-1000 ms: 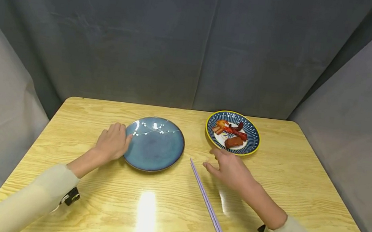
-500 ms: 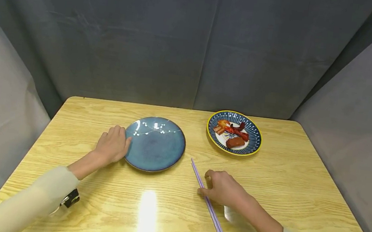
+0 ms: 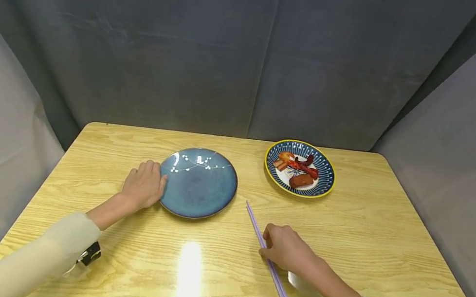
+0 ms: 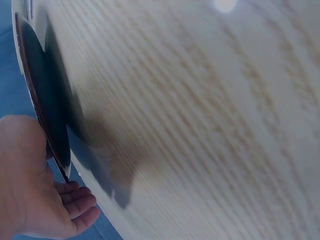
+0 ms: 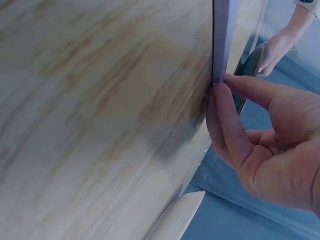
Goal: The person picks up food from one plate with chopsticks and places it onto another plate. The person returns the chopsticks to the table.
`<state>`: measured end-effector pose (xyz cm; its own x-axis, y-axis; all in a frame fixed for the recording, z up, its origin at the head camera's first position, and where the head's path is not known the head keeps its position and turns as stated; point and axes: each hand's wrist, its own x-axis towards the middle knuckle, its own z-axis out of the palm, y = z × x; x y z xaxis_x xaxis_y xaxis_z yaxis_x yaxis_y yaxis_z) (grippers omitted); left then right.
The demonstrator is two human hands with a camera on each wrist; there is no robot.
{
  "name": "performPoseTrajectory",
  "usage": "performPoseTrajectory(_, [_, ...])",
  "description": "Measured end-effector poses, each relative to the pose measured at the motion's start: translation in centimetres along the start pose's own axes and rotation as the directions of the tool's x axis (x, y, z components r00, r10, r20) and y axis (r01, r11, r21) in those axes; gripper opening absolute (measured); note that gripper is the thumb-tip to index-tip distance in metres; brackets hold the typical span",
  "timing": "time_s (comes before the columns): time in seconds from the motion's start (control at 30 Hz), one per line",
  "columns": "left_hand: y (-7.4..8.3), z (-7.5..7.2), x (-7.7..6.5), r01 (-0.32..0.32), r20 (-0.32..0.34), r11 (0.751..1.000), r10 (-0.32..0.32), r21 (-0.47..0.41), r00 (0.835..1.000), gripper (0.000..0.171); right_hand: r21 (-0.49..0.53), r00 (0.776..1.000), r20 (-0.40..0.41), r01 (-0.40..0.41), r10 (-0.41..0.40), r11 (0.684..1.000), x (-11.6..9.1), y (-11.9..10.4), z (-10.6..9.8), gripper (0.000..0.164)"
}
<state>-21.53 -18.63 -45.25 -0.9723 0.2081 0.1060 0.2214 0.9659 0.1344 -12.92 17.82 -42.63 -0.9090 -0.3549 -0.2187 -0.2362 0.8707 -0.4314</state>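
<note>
Lilac, slender chopsticks (image 3: 279,288) slant on the pale wooden table (image 3: 386,244), pinched by the right hand (image 3: 287,248), its arm angled in from lower right; the left hand (image 3: 143,185) grips the left rim of the round, glazed blue plate (image 3: 198,188). One second earlier, the right hand hovered near the yellow-rimmed, blue-patterned plate (image 3: 326,178).

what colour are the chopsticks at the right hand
The two long, thin chopsticks are light purple, clearest in the head view.

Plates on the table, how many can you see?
2: the blue plate, its edge gripped by the left hand, and the yellow-rimmed plate with food on it, farther right. No others show.
</note>
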Motion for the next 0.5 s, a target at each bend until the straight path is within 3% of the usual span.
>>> performPoseTrajectory(0.23, [-0.09,0.11,0.04,-0.001,0.009,1.0,0.001,-0.006,1.0,0.032,-0.007,0.999,-0.035,-0.027,0.026,1.0,-0.16,0.13,0.07,0.019])
performPoseTrajectory(0.5, [-0.11,0.1,0.02,0.003,0.005,1.0,-0.003,-0.006,1.0,0.032,-0.104,0.987,-0.153,0.021,-0.037,0.994,0.07,0.16,0.58,0.014])
